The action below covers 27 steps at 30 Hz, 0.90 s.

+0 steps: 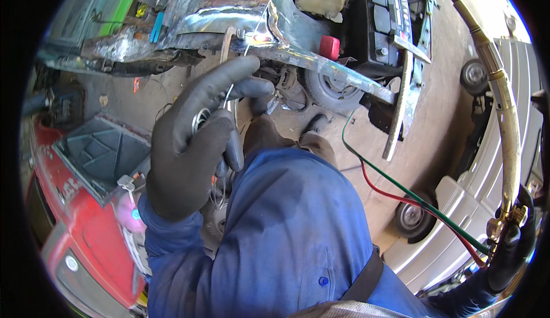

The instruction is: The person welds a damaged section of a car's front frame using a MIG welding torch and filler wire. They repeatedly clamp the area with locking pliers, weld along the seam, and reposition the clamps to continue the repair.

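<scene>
My left hand (195,140), in a black glove, is closed round a thin metal wire (229,94). Part of the wire is coiled in the palm, and its straight end rises toward the bare metal inner fender (223,21) of a car. At the far right my right hand (511,243), also gloved in black, grips the valve end of a brass gas torch (507,134). The torch's long tube stretches up and bends left at the top. Green (412,195) and red (384,192) hoses run from its lower end. No flame shows.
A black car battery (381,28) sits in the engine bay, a hammer (399,109) hanging over the rail beside it. A red car (94,232) with a dark plastic tray (106,152) stands left, a white vehicle (458,220) right. A loose wheel (332,89) lies beneath the rail.
</scene>
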{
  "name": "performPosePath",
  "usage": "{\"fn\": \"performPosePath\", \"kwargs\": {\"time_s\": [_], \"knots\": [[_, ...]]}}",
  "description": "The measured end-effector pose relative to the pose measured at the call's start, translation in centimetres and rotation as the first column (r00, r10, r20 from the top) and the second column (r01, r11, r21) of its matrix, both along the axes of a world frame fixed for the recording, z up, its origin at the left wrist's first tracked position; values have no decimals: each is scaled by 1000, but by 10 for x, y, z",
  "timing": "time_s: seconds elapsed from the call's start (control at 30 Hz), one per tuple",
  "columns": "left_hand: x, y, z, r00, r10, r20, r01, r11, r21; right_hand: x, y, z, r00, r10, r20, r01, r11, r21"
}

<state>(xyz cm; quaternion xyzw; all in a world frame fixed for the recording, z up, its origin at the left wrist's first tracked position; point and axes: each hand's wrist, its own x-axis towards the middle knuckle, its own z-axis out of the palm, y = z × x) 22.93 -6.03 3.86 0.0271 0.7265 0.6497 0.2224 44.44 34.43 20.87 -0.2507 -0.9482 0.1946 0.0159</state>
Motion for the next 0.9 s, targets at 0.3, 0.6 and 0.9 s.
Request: {"fn": "performPosePath", "kwargs": {"time_s": [0.3,0.6,0.9], "knots": [[67,39,-21,995,-28,95,29,1000,-5,-66,57,5,956,279,95,-283,958,38],[45,30,-31,988,-112,103,110,994,26,-143,31,3,898,378,224,-394,919,28],[38,28,-38,989,-147,27,147,989,3,-193,11,-2,839,440,319,-470,883,17]]}}
